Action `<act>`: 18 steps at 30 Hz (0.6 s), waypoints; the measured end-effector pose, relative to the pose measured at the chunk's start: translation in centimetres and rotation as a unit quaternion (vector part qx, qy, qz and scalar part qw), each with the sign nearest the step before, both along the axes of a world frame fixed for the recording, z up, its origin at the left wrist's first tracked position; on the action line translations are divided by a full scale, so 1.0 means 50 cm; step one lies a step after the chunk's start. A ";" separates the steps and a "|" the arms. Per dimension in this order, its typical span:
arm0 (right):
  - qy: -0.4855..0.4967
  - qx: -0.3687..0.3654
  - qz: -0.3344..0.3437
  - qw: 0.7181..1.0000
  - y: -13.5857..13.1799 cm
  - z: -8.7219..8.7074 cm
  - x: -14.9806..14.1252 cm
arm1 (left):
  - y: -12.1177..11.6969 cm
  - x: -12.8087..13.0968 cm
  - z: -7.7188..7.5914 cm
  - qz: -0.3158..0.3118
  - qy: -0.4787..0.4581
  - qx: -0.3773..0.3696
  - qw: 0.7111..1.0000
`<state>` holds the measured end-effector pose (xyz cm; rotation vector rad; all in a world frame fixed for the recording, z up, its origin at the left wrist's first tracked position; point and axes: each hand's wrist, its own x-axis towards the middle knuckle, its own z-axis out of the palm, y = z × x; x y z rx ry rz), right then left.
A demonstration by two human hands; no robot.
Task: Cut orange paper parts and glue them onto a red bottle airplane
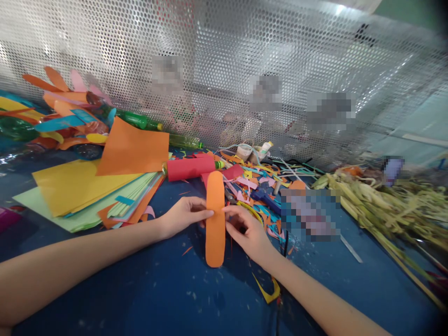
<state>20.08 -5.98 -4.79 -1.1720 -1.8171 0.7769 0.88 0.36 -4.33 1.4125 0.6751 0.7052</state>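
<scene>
An orange paper strip (215, 238) with rounded ends stands lengthwise before me, held between both hands. My left hand (187, 215) pinches its left edge, thumb on the front and the other fingers partly behind. On the opposite edge, my right hand (247, 231) is closed with its fingertips at the paper. Just beyond the strip lies a bottle wrapped in red paper (191, 168), its yellow-green cap pointing right. Blue-handled scissors (268, 200) rest among the paper scraps, right of the strip.
Stacked coloured paper (87, 186) lies at left, an orange sheet (136, 147) on top. Behind it are bottles with paper petals (66, 116). Scraps (259, 177) cover the middle back of the blue table (147, 289). Dried husks (378, 210) lie right; perforated silver sheeting (217, 56) hangs behind.
</scene>
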 end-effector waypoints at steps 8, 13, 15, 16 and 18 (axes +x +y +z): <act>-0.047 -0.001 -0.024 0.999 -0.003 0.005 0.001 | -0.002 -0.003 -0.006 -0.048 0.019 0.045 0.998; -0.038 -0.020 -0.038 0.998 -0.002 0.004 0.001 | -0.001 -0.004 -0.005 -0.055 -0.002 0.058 0.997; -0.032 -0.031 -0.040 0.998 -0.002 0.003 0.001 | -0.001 -0.005 -0.005 -0.052 0.003 0.048 0.997; -0.030 -0.033 -0.040 0.998 -0.002 0.003 0.001 | -0.001 -0.005 -0.005 -0.048 0.008 0.045 0.998; -0.033 -0.027 -0.042 0.998 -0.002 0.004 0.001 | -0.001 -0.005 -0.006 -0.045 0.015 0.046 0.998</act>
